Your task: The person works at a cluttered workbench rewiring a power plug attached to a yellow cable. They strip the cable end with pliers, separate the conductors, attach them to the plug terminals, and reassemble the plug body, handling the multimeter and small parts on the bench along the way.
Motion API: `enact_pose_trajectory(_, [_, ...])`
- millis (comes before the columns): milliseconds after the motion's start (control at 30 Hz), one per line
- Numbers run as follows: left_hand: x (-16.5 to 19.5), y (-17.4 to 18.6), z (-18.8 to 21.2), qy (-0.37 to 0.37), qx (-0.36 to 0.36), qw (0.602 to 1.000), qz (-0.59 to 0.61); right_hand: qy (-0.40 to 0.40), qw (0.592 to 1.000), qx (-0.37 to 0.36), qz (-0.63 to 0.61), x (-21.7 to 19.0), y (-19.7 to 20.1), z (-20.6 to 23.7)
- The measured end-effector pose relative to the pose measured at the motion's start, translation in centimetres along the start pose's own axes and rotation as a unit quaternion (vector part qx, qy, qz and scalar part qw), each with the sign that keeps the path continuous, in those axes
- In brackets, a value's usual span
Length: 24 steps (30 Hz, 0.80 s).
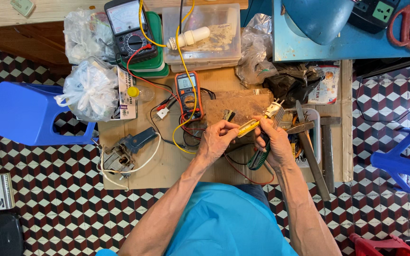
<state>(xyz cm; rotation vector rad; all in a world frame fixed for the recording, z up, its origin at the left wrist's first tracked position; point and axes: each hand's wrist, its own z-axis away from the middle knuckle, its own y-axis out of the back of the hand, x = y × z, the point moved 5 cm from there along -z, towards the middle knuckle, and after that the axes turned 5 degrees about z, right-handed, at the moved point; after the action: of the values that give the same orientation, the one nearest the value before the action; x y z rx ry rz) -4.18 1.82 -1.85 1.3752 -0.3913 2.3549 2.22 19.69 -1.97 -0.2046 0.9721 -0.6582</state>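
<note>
Left hand (216,141): fingers clamped on yellow flat plastic tool (248,127).
Right hand (275,144): closed around green-handled pliers (258,160), white plug (274,109) at 12 o'clock.

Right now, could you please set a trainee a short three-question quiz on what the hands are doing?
1. True or false: the left hand holds the yellow cable.
2. Which hand carries the green-handled pliers: A left, B right?
3. What sits at the cable's far end?

Key: 1 true. 2 B, the right hand. 3 a white plug.
</note>
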Motion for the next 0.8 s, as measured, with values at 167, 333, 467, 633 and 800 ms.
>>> enact_pose_trajectory(167, [-0.3, 0.04, -0.22, 0.01, -0.013, 1.0, 0.024, -0.001, 1.0, 0.004, 0.007, -0.06, 0.08, -0.26])
enact_pose_trajectory(333, [-0.49, -0.06, -0.45, 0.012, -0.023, 0.998, 0.064, 0.0, 1.0, 0.013, 0.009, -0.04, 0.18, -0.44])
enact_pose_trajectory(467, [-0.64, -0.12, -0.47, 0.037, -0.033, 0.994, 0.094, 0.003, 0.999, 0.03, 0.018, 0.01, 0.32, -0.6])
enact_pose_trajectory(633, [-0.51, -0.08, -0.4, 0.054, -0.04, 0.991, 0.118, 0.011, 0.998, 0.045, 0.03, -0.12, 0.26, -0.64])
enact_pose_trajectory(800, [-0.59, -0.06, -0.43, 0.053, -0.035, 0.992, 0.106, 0.008, 0.998, 0.05, 0.033, -0.16, 0.06, -0.65])
